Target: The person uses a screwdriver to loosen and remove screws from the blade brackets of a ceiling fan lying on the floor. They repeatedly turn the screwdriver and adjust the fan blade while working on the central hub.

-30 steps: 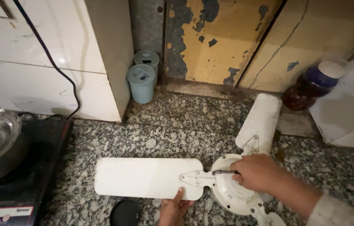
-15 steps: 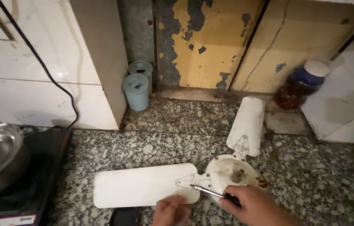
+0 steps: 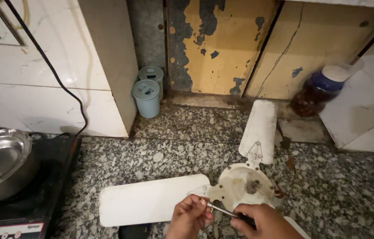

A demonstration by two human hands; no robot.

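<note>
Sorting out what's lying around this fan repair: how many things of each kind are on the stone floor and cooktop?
Fan blades, white: 2 clearly visible
Fan hub: 1
Screwdriver: 1
Blue lidded containers: 2
Dark jar: 1
Steel pot: 1
Black cooktop: 1
Total: 9

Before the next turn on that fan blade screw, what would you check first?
1. Screwdriver gripped in right hand: ok.
2. Tip seated in the screw: cannot tell, left hand fingers cover it.
3. Left hand steadying at the blade bracket: ok.
4. Long fan blade lying flat on the granite floor: ok.
5. Fan hub resting steady: cannot tell.
</note>
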